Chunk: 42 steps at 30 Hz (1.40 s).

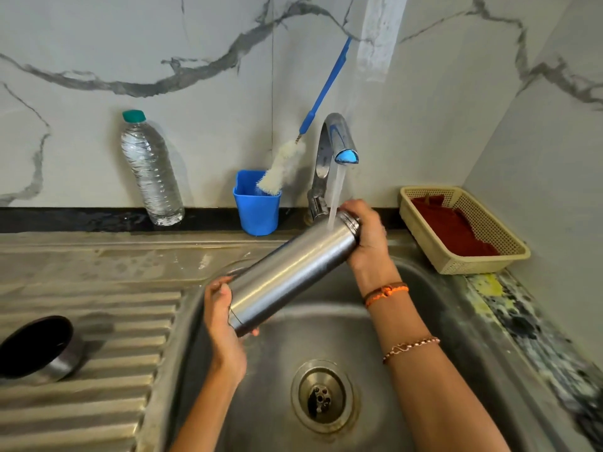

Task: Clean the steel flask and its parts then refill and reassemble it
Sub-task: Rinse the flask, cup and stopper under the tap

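The steel flask (293, 269) lies tilted over the sink basin (424, 321), its open neck up to the right under the running tap (339, 148). Water falls onto the flask's upper body near the neck. My left hand (223, 324) grips the flask's base end at the lower left. My right hand (367, 238) is wrapped round the neck end. The flask's cup lid (39, 349), steel with a dark inside, rests on the ribbed drainboard at the left.
A blue cup (257, 207) with a blue-handled bottle brush (287, 166) stands behind the sink by the tap. A plastic water bottle (150, 171) stands at the back left. At the right sits a beige basket (489, 262) with a red cloth (450, 230).
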Motion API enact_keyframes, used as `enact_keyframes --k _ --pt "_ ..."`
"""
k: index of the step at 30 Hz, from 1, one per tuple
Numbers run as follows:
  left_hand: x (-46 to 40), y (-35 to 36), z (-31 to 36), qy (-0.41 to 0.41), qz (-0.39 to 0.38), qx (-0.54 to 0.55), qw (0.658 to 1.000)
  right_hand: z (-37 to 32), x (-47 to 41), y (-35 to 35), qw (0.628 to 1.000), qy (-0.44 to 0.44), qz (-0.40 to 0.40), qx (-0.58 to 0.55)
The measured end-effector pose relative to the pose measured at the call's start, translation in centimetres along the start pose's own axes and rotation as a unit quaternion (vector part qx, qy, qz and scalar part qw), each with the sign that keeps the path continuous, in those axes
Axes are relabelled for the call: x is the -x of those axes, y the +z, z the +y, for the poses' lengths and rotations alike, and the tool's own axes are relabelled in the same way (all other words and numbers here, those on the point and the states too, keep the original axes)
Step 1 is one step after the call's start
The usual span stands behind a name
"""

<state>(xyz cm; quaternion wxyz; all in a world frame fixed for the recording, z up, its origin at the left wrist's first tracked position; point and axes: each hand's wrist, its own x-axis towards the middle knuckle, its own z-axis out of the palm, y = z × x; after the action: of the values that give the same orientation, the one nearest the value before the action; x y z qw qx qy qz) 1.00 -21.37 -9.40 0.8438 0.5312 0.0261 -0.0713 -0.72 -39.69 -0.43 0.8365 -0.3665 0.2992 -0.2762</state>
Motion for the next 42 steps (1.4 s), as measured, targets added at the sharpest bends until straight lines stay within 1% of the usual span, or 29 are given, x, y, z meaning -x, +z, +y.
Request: enact_keyframes --k 2,3,4,5,7,10,12,13,14,15,17,19,21,22,23,25,26,28,30,32,34,35,36,37,38,39,40,41,42 --pt "0.0 -0.5 -0.1 0.174 -0.020 -0.058 0.983 1.0 -0.3 0.6 0.994 0.032 0.097 0.025" --pt "-0.1 -0.6 0.3 0.217 -0.032 -0.080 0.972 1.4 -0.3 0.6 0.993 0.051 0.107 0.026" --pt "-0.3 -0.4 1.1 0.220 -0.032 -0.090 0.971 1.8 -0.5 0.5 0.993 0.068 0.094 0.023" --pt "-0.5 -0.2 2.3 0.178 -0.017 -0.095 0.979 2.0 -0.6 0.2 0.995 0.076 0.062 0.022" --pt "-1.6 -0.1 4.4 -0.014 0.018 -0.079 0.997 2.1 -0.2 -0.3 0.997 0.069 -0.037 0.003" --pt "-3.7 -1.4 6.7 -0.259 0.038 -0.080 0.962 1.2 0.6 0.0 0.971 0.005 -0.231 -0.066" --pt "-3.4 -2.1 6.7 -0.308 0.046 -0.078 0.947 1.1 0.8 0.8 0.961 -0.003 -0.268 -0.072" --pt "-2.9 -2.2 6.2 -0.303 0.052 -0.071 0.949 1.5 0.8 1.2 0.970 0.005 -0.235 -0.060" --pt "-2.1 -2.3 5.4 -0.267 0.063 -0.061 0.960 2.0 0.6 1.5 0.985 0.019 -0.169 -0.035" --pt "-1.3 -2.3 4.7 -0.190 0.081 -0.054 0.977 2.5 0.6 1.7 0.996 0.037 -0.086 -0.002" --pt "0.3 -2.4 3.7 0.065 0.092 -0.075 0.991 3.6 0.2 1.3 0.995 0.068 0.071 0.029" --pt "0.9 -2.7 3.2 0.294 0.014 -0.123 0.948 4.0 0.3 1.1 0.991 0.094 0.090 0.045" --pt "0.4 -3.0 3.0 0.369 -0.027 -0.145 0.918 3.8 0.4 1.0 0.991 0.115 0.028 0.057" --pt "0.0 -2.8 3.4 0.340 -0.016 -0.128 0.932 3.5 0.5 1.0 0.992 0.114 -0.008 0.052" --pt "-0.1 -2.4 4.0 0.261 0.013 -0.093 0.961 3.2 0.6 0.9 0.992 0.112 -0.040 0.035" --pt "-0.6 -1.5 4.9 0.015 0.065 -0.057 0.996 2.4 1.1 0.5 0.989 0.106 -0.101 -0.003" --pt "-1.0 -1.4 5.1 -0.092 0.072 -0.059 0.991 2.3 1.2 0.1 0.986 0.090 -0.141 -0.027" --pt "-1.6 -1.9 6.1 -0.233 0.068 -0.076 0.967 2.4 1.6 -0.2 0.968 0.035 -0.236 -0.073" --pt "-2.0 -2.5 7.1 -0.307 0.058 -0.065 0.948 2.7 1.7 0.0 0.949 -0.008 -0.305 -0.084" --pt "-1.8 -2.8 6.8 -0.339 0.056 -0.052 0.938 2.6 2.1 0.8 0.952 -0.015 -0.294 -0.081" --pt "-0.6 -2.0 5.6 -0.279 0.076 -0.033 0.957 2.6 1.8 1.9 0.987 0.022 -0.153 -0.037" --pt "0.2 -1.5 4.7 -0.174 0.088 -0.033 0.980 3.0 1.2 2.3 0.997 0.055 -0.050 -0.009" --pt "1.0 -1.1 4.1 -0.014 0.091 -0.058 0.994 3.5 1.1 2.5 0.996 0.083 0.035 0.013" --pt "1.5 -0.9 3.8 0.153 0.071 -0.108 0.980 3.8 1.3 2.5 0.991 0.103 0.081 0.021" --pt "1.8 -1.1 3.3 0.279 0.025 -0.148 0.949 4.0 1.4 2.4 0.990 0.115 0.079 0.008" --pt "1.6 -1.4 2.9 0.352 -0.018 -0.173 0.920 4.0 1.5 2.1 0.991 0.124 0.057 -0.009" --pt "1.3 -1.6 2.9 0.370 -0.046 -0.173 0.912 3.8 2.0 1.9 0.991 0.125 0.027 -0.027" --pt "0.8 -1.8 2.9 0.343 -0.046 -0.158 0.925 3.5 2.2 1.4 0.993 0.113 -0.012 -0.039" --pt "0.4 -1.6 3.5 0.240 -0.014 -0.122 0.963 2.9 2.1 0.9 0.994 0.087 -0.055 -0.045"
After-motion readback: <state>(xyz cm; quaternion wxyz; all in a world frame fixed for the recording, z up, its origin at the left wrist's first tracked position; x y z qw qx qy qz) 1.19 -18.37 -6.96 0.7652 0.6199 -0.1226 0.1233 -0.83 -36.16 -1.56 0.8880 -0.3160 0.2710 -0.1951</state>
